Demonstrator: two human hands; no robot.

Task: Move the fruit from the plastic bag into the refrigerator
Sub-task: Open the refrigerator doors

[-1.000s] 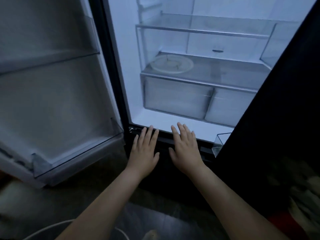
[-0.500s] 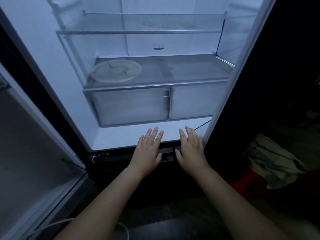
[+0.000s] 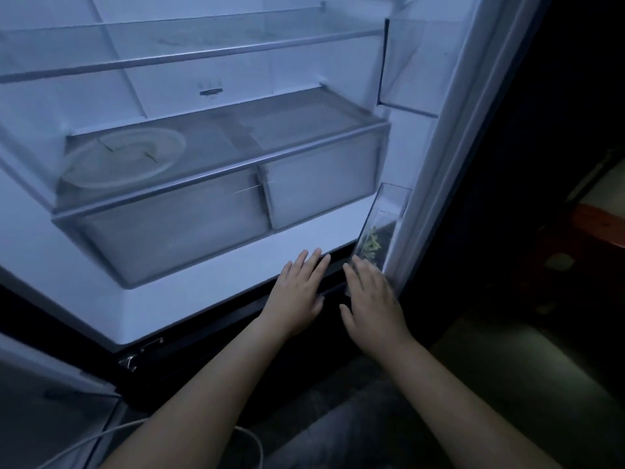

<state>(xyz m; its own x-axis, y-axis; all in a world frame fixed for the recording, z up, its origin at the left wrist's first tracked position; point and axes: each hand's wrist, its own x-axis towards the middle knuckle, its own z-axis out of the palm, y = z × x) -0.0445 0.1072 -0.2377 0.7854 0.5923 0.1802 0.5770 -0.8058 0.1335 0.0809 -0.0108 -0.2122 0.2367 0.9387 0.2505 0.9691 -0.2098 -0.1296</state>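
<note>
The refrigerator (image 3: 189,299) stood open directly ahead, interior lit. The left hand (image 3: 299,289) and the right hand (image 3: 375,296) were both flat, fingers straight, holding nothing, laid side by side over the dark strip at the compartment's lower front edge. The right hand's fingertips reached the foot of a clear door bin (image 3: 389,204); contact could not be confirmed. The bin held something yellow-green (image 3: 370,243), not identifiable. A round plate (image 3: 123,157) sat on the shelf above two closed drawers (image 3: 176,231). A white cable (image 3: 135,431) lay on the floor below.
</note>
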